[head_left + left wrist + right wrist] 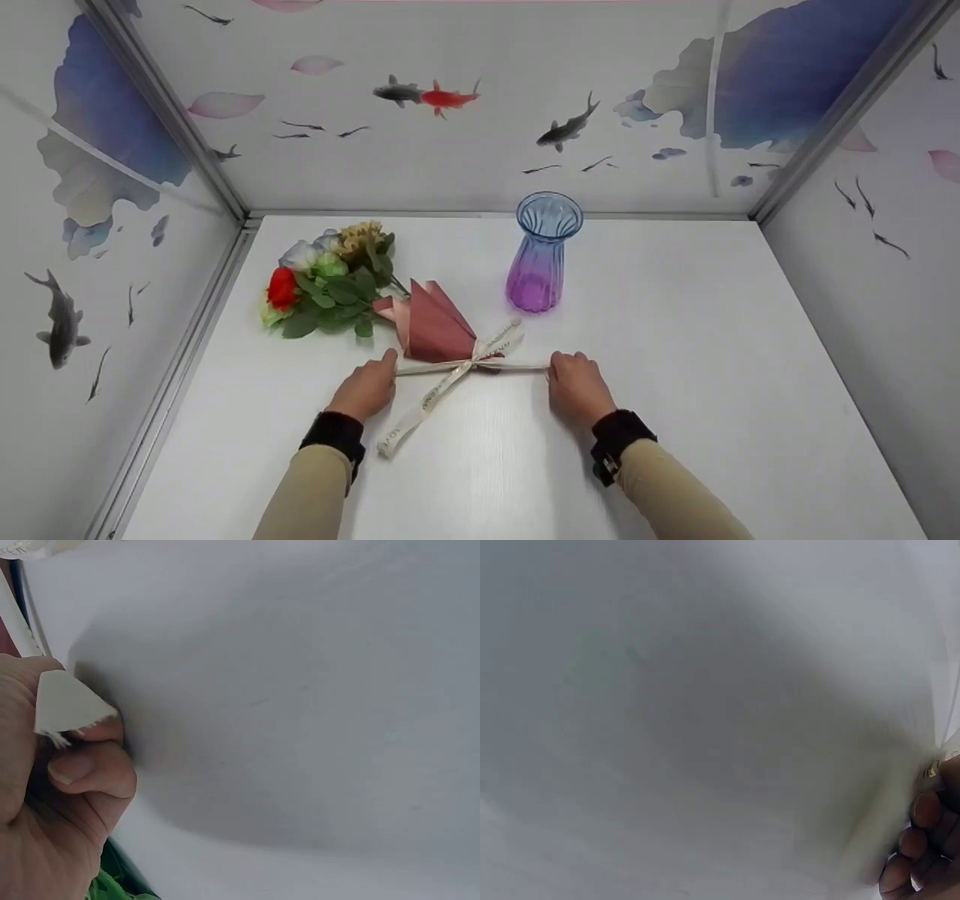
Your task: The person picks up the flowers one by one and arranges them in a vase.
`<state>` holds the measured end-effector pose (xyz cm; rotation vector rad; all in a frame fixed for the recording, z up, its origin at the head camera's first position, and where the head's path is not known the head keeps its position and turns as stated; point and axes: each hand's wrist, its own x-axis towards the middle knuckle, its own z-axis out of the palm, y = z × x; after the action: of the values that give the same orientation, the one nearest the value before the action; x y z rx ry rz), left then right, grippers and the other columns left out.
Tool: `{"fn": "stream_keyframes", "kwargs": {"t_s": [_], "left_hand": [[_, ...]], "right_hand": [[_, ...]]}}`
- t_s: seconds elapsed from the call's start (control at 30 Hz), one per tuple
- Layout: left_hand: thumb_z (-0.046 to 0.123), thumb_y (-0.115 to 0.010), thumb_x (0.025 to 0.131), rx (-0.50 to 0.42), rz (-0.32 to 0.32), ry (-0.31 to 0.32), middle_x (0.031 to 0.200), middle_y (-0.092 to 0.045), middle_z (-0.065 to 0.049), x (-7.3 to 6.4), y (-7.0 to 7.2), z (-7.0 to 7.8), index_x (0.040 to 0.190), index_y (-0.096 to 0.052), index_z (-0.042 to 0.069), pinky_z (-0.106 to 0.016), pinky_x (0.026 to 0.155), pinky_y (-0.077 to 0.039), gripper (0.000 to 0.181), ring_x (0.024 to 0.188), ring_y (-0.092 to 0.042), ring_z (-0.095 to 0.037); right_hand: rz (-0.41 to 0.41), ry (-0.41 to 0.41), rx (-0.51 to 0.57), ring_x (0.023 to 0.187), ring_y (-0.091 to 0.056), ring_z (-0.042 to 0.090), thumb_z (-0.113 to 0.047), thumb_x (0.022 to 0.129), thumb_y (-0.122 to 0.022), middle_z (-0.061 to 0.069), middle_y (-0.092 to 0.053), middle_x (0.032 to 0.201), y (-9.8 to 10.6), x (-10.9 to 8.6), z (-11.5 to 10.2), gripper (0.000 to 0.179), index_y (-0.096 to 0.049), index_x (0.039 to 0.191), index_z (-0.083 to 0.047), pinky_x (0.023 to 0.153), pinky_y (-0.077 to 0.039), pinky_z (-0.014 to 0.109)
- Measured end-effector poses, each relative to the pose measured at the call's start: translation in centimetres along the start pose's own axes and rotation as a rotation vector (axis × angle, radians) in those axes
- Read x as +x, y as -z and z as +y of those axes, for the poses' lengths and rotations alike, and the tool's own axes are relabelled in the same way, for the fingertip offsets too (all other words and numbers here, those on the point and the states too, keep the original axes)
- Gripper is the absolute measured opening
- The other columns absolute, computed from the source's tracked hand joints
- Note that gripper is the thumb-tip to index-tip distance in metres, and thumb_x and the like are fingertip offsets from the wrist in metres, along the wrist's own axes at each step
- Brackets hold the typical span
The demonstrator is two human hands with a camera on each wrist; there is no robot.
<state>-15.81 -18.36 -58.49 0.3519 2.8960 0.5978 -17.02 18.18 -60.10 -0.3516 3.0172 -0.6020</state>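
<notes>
A cream ribbon (439, 394) with printed letters is tied around the narrow end of a dusky red wrapping-paper cone (439, 326). My left hand (367, 386) grips one end of it, pulled taut to the left; in the left wrist view the frayed ribbon end (71, 703) sticks out between thumb and curled fingers. On the other side my right hand (577, 386) pinches the opposite end, and its curled fingers (928, 810) show at the right wrist view's edge. Two loose ribbon tails cross at the knot, one toward the vase, one toward the table's front.
A bunch of artificial flowers (330, 277) with green leaves lies left of the paper cone. Behind the knot stands a blue-to-purple glass vase (536, 262). White panels painted with fish (568, 127) wall in the white table (712, 337) at the back and sides.
</notes>
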Motion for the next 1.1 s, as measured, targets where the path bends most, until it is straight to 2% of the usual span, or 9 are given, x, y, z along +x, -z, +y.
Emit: {"fn": "stream_keyframes", "kwargs": {"t_s": [0.23,0.47,0.63,0.77,0.87,0.97,1.1], "left_hand": [[0.000,-0.059,0.096,-0.014,0.049,0.014,0.082,-0.066,-0.019,0.0,-0.5,-0.8,0.119,-0.052,0.000,-0.057,0.069,-0.054,0.024,0.081,-0.068,-0.044],[0.000,-0.057,0.096,-0.011,0.092,0.057,0.088,-0.069,-0.024,-0.4,-0.6,-1.2,0.129,-0.052,-0.004,-0.059,0.069,-0.054,0.033,0.082,-0.069,-0.045],[0.000,-0.056,0.097,0.021,0.103,0.071,0.085,-0.068,-0.026,-0.8,-0.5,-1.4,0.131,-0.050,-0.007,-0.058,0.066,-0.054,0.035,0.078,-0.069,-0.046],[0.000,-0.058,0.098,0.074,0.099,0.101,0.084,-0.067,-0.025,-1.4,-0.3,-2.1,0.133,-0.047,-0.010,-0.054,0.061,-0.055,0.038,0.073,-0.068,-0.043],[0.000,-0.059,0.098,0.109,0.098,0.120,0.084,-0.067,-0.025,-1.8,0.1,-2.8,0.132,-0.048,-0.011,-0.053,0.060,-0.055,0.037,0.072,-0.068,-0.042],[0.000,-0.056,0.100,0.131,0.079,0.143,0.090,-0.068,-0.028,-2.2,0.6,-3.3,0.132,-0.050,-0.012,-0.054,0.065,-0.056,0.035,0.078,-0.069,-0.044],[0.000,-0.049,0.104,0.136,0.024,0.171,0.103,-0.068,-0.032,-2.5,1.2,-3.6,0.136,-0.050,-0.013,-0.057,0.076,-0.057,0.034,0.091,-0.069,-0.047]], "right_hand": [[-0.032,-0.048,0.018,0.082,-0.061,0.031,-0.018,0.107,-0.048,0.008,-0.061,0.082,0.3,-0.1,-0.1,0.022,-0.061,0.091,-0.009,0.076,-0.051,0.048],[-0.038,-0.105,0.005,0.085,-0.066,0.034,-0.021,0.107,-0.047,0.012,-0.066,0.085,0.6,-0.5,0.1,0.024,-0.064,0.102,-0.005,0.078,-0.055,0.050],[-0.031,-0.110,0.003,0.081,-0.068,0.036,-0.019,0.107,-0.048,0.013,-0.066,0.080,0.7,-0.6,0.7,0.023,-0.063,0.097,-0.004,0.074,-0.055,0.051],[-0.013,-0.103,-0.017,0.076,-0.067,0.037,-0.015,0.104,-0.050,0.013,-0.065,0.077,0.9,-0.8,1.3,0.020,-0.062,0.092,-0.004,0.069,-0.054,0.051],[-0.026,-0.122,-0.026,0.077,-0.068,0.037,-0.014,0.104,-0.050,0.014,-0.066,0.079,1.2,-0.8,1.7,0.020,-0.063,0.094,-0.003,0.071,-0.055,0.051],[-0.050,-0.143,-0.023,0.079,-0.068,0.037,-0.015,0.104,-0.049,0.015,-0.067,0.082,1.6,-0.8,2.1,0.021,-0.064,0.096,-0.002,0.073,-0.055,0.052],[-0.069,-0.153,-0.033,0.080,-0.068,0.038,-0.015,0.104,-0.048,0.016,-0.067,0.083,1.9,-0.7,2.4,0.023,-0.065,0.096,-0.002,0.073,-0.054,0.053]]}}
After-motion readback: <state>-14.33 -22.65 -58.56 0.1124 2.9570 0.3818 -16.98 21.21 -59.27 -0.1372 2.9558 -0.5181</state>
